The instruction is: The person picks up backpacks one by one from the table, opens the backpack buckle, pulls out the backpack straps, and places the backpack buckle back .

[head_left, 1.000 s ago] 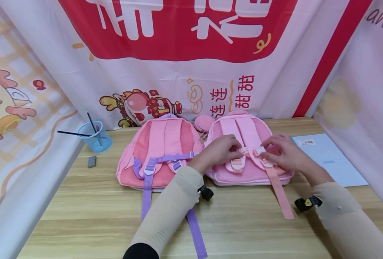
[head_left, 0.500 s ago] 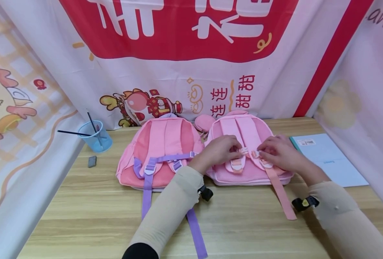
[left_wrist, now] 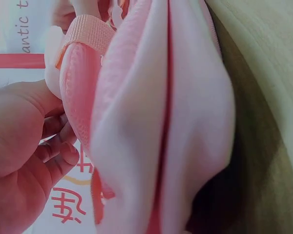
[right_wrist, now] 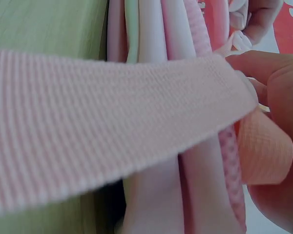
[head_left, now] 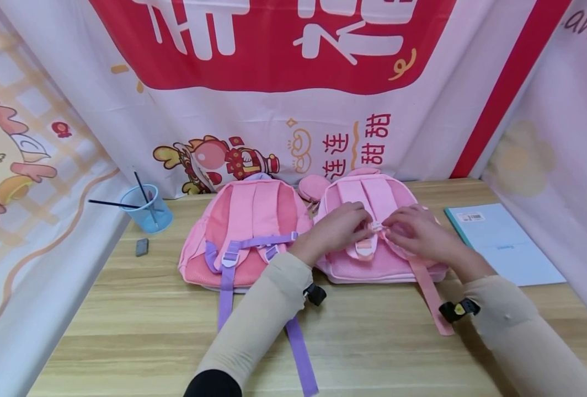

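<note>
A pink backpack [head_left: 348, 273] lies straps up at the table's centre right. Over its shoulder straps, my left hand [head_left: 342, 227] pinches one half of a small white buckle [head_left: 376, 226] on the chest strap. My right hand [head_left: 419, 231] holds the other half, and the two halves meet between my fingertips. A peach webbing strap [head_left: 430, 300] hangs from the backpack onto the table; it crosses the right wrist view in front of the bag. In the left wrist view my thumb and fingers are beside a padded shoulder strap [left_wrist: 78, 92].
To the left lies a second pink backpack [head_left: 251, 207] with purple straps [head_left: 225, 298], its chest strap spanning both shoulder straps. Farther left are a blue mesh cup [head_left: 155, 218] with pencils and a grey eraser [head_left: 142, 247]. A light blue booklet [head_left: 512, 248] lies at right.
My right hand has moved left with its buckle half until it meets the half in my left hand. The left hand has barely moved.
</note>
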Tool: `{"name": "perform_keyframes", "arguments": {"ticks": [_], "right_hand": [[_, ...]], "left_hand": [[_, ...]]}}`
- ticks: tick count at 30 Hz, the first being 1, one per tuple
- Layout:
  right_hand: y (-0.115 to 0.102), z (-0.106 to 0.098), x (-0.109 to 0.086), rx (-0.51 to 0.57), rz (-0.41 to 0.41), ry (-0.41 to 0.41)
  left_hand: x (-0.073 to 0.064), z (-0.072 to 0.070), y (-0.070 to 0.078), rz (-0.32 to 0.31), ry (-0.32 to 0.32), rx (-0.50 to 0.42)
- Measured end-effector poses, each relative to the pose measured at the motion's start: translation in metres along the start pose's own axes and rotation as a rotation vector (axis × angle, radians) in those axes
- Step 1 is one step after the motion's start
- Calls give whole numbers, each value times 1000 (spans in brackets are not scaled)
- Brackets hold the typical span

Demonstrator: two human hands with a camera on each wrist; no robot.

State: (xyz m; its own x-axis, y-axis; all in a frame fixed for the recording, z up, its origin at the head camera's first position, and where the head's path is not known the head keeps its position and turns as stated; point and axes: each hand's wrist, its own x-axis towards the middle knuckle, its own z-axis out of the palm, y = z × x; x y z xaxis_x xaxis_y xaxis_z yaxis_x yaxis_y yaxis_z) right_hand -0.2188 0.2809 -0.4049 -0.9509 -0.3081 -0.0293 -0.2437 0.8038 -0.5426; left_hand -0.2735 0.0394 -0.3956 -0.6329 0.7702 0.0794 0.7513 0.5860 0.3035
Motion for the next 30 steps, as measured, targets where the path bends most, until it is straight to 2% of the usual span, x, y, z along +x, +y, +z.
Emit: {"name": "perform_keyframes", "arguments": {"ticks": [8, 15, 19, 26, 30], "right_hand": [[-5, 2, 6, -35, -26, -14], [-10, 4, 10, -34, -35, -5], [-11, 4, 12, 4, -63, -5], [-10, 3, 14, 109, -5, -25], [-9, 2, 13, 135, -2, -7]], "left_hand": [[0, -10, 1, 4, 2, 20], [0, -14, -1, 16, 33, 7], [-1, -16, 0, 18, 52, 16], [-2, -20, 0, 18, 71, 18], [-3, -22, 0, 8, 76, 20]]}}
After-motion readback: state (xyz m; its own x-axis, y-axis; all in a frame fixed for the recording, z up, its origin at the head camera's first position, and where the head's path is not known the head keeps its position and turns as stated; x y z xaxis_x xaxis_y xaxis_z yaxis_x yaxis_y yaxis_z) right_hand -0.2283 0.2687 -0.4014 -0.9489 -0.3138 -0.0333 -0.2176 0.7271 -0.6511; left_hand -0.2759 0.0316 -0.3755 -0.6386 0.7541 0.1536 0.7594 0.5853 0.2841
